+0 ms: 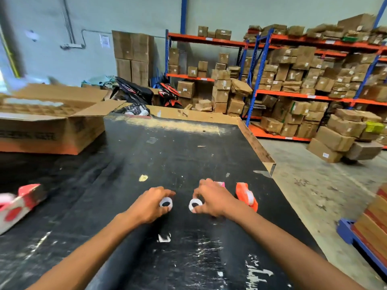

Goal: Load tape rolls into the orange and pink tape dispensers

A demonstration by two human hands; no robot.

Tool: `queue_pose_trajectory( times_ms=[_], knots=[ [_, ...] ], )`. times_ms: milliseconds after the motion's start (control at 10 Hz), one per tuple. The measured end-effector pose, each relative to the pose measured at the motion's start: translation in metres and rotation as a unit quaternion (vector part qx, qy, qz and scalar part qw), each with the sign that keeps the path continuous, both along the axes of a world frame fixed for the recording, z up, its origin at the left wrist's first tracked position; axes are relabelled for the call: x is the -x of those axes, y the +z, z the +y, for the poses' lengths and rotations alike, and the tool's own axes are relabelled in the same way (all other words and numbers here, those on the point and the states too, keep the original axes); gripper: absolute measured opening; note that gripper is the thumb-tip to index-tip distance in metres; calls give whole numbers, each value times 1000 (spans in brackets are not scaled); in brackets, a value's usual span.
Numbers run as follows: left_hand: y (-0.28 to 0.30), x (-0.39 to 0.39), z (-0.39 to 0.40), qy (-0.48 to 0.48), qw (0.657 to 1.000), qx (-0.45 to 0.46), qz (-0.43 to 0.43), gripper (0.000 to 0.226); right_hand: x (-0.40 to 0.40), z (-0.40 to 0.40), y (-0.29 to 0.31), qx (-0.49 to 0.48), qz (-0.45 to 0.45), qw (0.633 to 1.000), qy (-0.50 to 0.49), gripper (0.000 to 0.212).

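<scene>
On the black table [167, 147], my left hand [149, 204] grips a small white tape roll [166, 203] between thumb and fingers. Close to it, my right hand [211, 197] pinches a second white tape roll [195, 204]. The orange tape dispenser [246, 195] lies just right of my right hand, with a tape roll showing in it. Only a corner of the pink tape dispenser [221, 184] shows behind my right hand's fingers; the rest is hidden.
A large red and white tape gun [18, 203] lies at the table's left edge. An open cardboard box [48, 126] stands at the back left. The table's right edge [270, 164] drops to a concrete floor; shelves of boxes [293, 80] stand beyond.
</scene>
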State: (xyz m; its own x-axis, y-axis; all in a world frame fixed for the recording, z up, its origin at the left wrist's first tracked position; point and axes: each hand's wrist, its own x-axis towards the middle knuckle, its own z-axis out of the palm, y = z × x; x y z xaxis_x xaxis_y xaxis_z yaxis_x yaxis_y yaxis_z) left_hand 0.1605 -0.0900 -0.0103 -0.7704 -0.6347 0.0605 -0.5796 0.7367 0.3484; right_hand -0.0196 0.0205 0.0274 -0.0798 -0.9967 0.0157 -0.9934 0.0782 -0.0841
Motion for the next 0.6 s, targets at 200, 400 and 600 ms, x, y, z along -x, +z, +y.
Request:
queue_pose_trajectory(
  times_ms=[200,400,600],
  knots=[
    [4,28,-13,-4,1000,-20,-6,55,10,-36,-9,-40,95,994,-35,38],
    [-7,51,-17,-15,998,-47,-35,60,16,-48,-25,-57,106,992,-42,36],
    [-9,51,-11,2,998,-60,-34,66,17,-47,-22,-87,93,990,-51,46]
  ],
)
